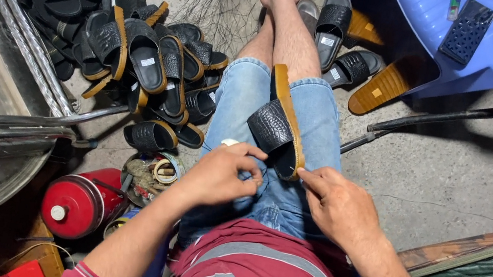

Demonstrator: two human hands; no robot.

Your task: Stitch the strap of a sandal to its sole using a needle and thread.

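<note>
A: What are the hands doing at this moment?

B: The left hand (220, 174) has its fingers curled together, the tips pinching at the near end of the black slide sandal (279, 124); I think it pinches a thread or needle there, but it is too small to tell. The right hand (336, 205) has the fingers pressed against the tan sole edge at the same end; it looks like it steadies the sandal, not lifting it.

A: Where does the sandal lie?

B: On the person's lap, on the blue denim shorts (246, 101); it stands on its side, sole edge to the right, so the seam between strap and sole faces the fingers; the thighs serve as support.

A: And around?

B: To the left on the floor is a pile of similar black sandals (133, 51), near enough to reach; just beside the left knee is a tin with rolls of tape (161, 171), and a red cylinder (80, 200) near it. Ahead, by the feet, more sandals (350, 48) lie loosely; a blue plastic chair (479, 44) stands at the right, well apart.
</note>
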